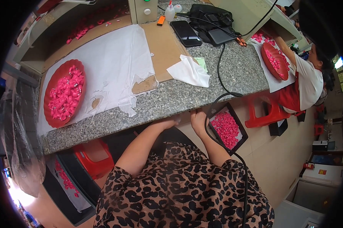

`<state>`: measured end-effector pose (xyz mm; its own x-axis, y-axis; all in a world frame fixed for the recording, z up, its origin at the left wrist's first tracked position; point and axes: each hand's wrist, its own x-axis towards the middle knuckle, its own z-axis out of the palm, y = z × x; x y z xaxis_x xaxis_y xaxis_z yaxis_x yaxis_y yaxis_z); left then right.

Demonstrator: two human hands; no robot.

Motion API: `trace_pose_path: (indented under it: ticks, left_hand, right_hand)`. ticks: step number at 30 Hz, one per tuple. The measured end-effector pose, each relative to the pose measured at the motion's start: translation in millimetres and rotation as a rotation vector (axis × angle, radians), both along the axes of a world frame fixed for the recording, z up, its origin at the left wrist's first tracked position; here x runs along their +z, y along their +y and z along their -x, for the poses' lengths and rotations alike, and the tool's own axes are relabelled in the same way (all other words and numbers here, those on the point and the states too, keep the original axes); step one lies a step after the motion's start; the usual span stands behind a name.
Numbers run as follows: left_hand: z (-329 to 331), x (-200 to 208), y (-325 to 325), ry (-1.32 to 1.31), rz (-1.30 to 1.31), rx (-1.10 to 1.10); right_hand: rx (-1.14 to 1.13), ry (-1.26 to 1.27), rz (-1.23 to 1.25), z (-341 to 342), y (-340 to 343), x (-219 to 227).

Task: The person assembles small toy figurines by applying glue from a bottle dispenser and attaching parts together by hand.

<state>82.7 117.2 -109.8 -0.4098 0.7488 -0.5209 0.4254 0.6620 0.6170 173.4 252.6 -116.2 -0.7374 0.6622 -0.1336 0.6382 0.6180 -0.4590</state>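
Observation:
My left hand point(169, 122) is low at the front edge of the granite counter point(156, 98), its fingers mostly hidden beneath the edge. Close by on the right, my right hand point(197, 121) is also at that edge, its fingertips out of sight. Whether either hand holds anything does not show. Just right of my right forearm, a black tray point(244, 131) on the floor contains many small bright pink pieces point(226, 129). A black cable point(206, 122) hangs over the counter edge and passes across my right forearm.
At left on white paper point(114, 57) stands a red scalloped dish point(48, 97) of pink pieces. A phone point(186, 33), white cloth point(188, 71) and black bag point(205, 17) lie farther back. Red stools point(97, 157) flank me; a co-worker point(308, 76) sits at right.

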Motion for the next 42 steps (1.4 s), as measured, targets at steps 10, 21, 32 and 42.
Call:
trace_pose_path:
  ticks: [10,21,32,42]
  left_hand:
    - [-1.5,6.2,-2.0,0.013,-0.033,-0.007]
    - [3.2,8.3,3.5,-0.035,0.067,-0.027]
    - [-3.7,18.1,-3.6,-0.033,-0.107,0.012]
    - [-33.6,35.3,-30.2,0.071,-0.588,0.024]
  right_hand:
    - [-0.027,0.049,-0.058,-0.9,0.4,-9.0]
    - [-0.071,0.078,0.062,-2.8,3.3,-6.5]
    - [0.463,0.035,1.161,-50.4,9.7,115.7]
    - [0.426,0.642,0.078,84.0,32.5,153.8]
